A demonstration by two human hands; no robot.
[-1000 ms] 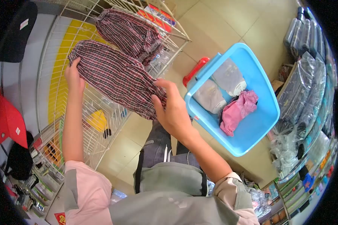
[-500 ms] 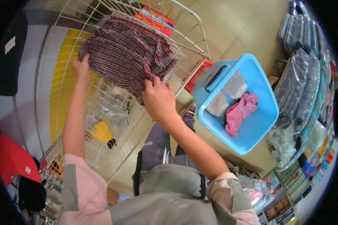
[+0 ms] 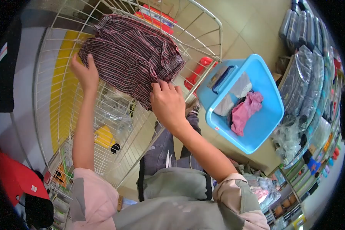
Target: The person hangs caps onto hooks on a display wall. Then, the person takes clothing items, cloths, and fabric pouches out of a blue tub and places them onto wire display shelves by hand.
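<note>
Checked cloth (image 3: 132, 57): dark red, black and white, rumpled, layered; across the far part of the wire basket (image 3: 221, 42), near its far right corner. Wide mesh presumably bears it; number of pieces cannot be told.
Left hand (image 3: 85, 74): thumb and fingers parted at the cloth's left edge; seemingly steadying or squaring that side, not gripping it.
Right hand (image 3: 168, 102): apart from the left; fingertips pinched on the cloth's near right corner, probably to keep that edge drawn out between the hands.
Blue tub (image 3: 270, 101): just beside the basket's right edge, mouth towards the wearer, so its contents lie within easy view and reach.
Tub contents: pink cloth (image 3: 247, 111) bunched loosely near the middle; pale bundles (image 3: 241, 85) along the handle-side wall, compact, likely to save room.
Basket floor: yellow item (image 3: 104, 136) and clear plastic (image 3: 115, 115), nearer the wearer, apart from the cloth.
</note>
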